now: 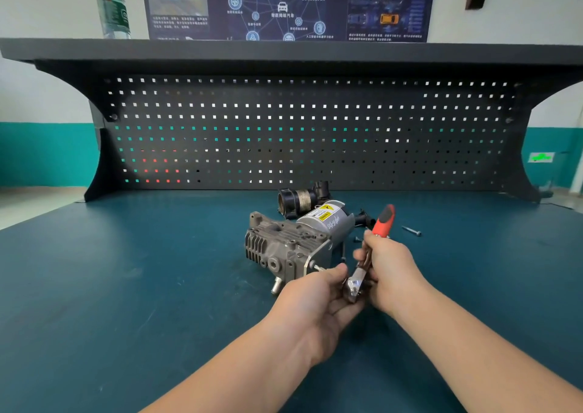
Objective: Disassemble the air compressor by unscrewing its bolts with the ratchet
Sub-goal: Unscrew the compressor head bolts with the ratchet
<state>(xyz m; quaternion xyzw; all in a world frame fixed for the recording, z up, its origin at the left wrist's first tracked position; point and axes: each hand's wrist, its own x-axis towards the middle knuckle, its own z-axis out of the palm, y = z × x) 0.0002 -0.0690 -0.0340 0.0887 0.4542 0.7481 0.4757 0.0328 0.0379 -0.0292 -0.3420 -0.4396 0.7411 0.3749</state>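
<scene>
The air compressor (296,242) lies on its side near the middle of the dark teal bench (126,286), angled so its finned grey cast-metal end faces left and toward the person. That casting is dull and scuffed, with a row of cooling ribs, a hex-socket plug on its face and a short metal pipe stub sticking out at the bottom. Behind it runs the smooth silver motor cylinder with a yellow warning label on top. A bolt (316,267) stands partly out of the flange where casting meets motor, its shank showing.

Both hands are just in front of the compressor, close together. The right hand (386,270) grips the ratchet (369,254) around its metal shaft, fingers wrapped round it — the red and black handle points up and away, the chrome head hangs low between the two hands. The left hand (318,295) is cupped beside that head, its fingertips pinching at the head or something fitted on it; exactly what sits under the fingers is hidden.

Behind the compressor lies a separate black cylindrical part (299,201) with a worn label. To the right — well clear of the hands — a long loose bolt (411,230) rests on the bench. A black pegboard (284,134) rises at the back, with a water bottle (112,5) on the shelf above it.
</scene>
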